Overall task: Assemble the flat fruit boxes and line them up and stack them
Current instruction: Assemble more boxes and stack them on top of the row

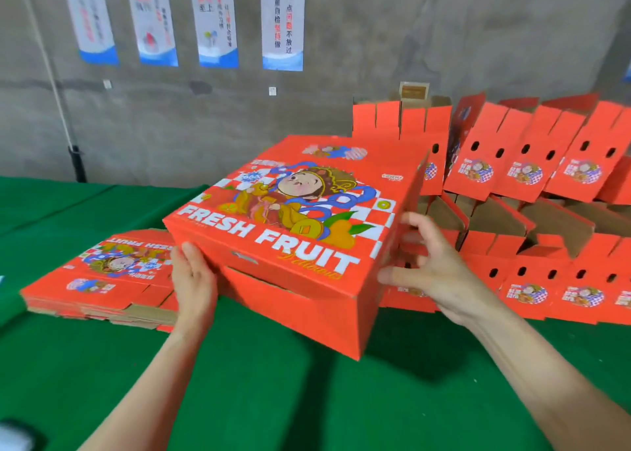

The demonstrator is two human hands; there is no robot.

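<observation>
A folded-up red fruit box (293,225), printed "FRESH FRUIT" with a cartoon figure, is held tilted above the green table (273,399). My left hand (193,280) presses flat against its near-left side, fingers straight. My right hand (440,266) is at the box's right end, fingers spread and loosely bent beside an open side flap (415,191); it does not clearly grip anything. A pile of flat, unfolded red boxes (99,280) lies on the table to the left, partly hidden behind the held box.
Rows of assembled red boxes (532,211) with open flaps and handle holes stand stacked in two layers at the right. A grey wall with hanging posters (282,20) runs behind the table. A pole (76,163) stands at the far left.
</observation>
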